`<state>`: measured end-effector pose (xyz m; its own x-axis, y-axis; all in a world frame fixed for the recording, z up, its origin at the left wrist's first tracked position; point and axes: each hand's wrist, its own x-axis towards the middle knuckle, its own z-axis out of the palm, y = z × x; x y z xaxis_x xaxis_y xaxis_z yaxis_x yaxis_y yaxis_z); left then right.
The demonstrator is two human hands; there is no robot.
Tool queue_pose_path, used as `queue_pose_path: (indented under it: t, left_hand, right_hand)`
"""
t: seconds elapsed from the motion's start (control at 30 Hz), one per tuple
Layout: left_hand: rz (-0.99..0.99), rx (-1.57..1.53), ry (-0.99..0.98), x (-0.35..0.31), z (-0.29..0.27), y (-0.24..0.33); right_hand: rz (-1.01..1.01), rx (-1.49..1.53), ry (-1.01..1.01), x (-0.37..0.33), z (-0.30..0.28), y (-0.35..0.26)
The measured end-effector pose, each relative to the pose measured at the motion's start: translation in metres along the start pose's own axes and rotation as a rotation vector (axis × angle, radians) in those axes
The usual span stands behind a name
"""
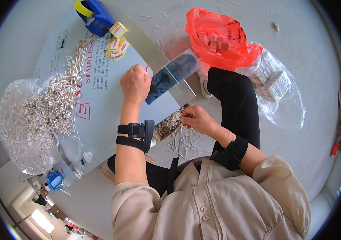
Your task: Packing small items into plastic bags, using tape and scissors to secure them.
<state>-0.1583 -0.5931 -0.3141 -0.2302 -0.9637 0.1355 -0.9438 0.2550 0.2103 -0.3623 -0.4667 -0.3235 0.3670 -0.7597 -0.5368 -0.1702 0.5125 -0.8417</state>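
Shiny flat metal sheet (154,52) tilted on the board, perhaps film-covered.

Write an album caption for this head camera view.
Left hand grips a clear plastic bag while right hand picks small white sticks.

A blue tape dispenser (97,17) with a yellow roll sits by yellow-and-red small boxes (117,43) on a pale grey sheet with red and black print (98,96), beside a bright orange-red plastic bag (234,52), whitish cotton swabs (54,100), black trousers (236,100) and a cream shirt (218,200).
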Motion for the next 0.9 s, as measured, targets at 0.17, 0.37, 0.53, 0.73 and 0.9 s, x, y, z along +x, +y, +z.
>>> queue_pose_path:
  t: [0.17, 0.37, 0.53, 0.73, 0.9]
  left_hand:
    - [-0.134, -0.402, 0.013, -0.011, -0.010, -0.006]
    - [-0.164, -0.469, 0.036, -0.007, -0.016, -0.010]
    - [-0.216, -0.415, -0.025, -0.002, -0.013, -0.002]
    - [-0.400, -0.421, -0.025, 0.013, -0.002, -0.011]
    - [-0.555, -0.494, -0.221, 0.024, -0.008, -0.027]
  right_hand:
    - [0.008, 0.024, -0.001, 0.001, -0.001, 0.001]
    - [0.009, 0.026, -0.010, 0.001, 0.000, 0.000]
    - [0.022, 0.025, -0.005, 0.001, -0.002, 0.000]
    - [-0.051, -0.063, -0.006, -0.001, -0.012, -0.007]
    - [-0.311, -0.319, 0.182, 0.016, -0.031, -0.054]
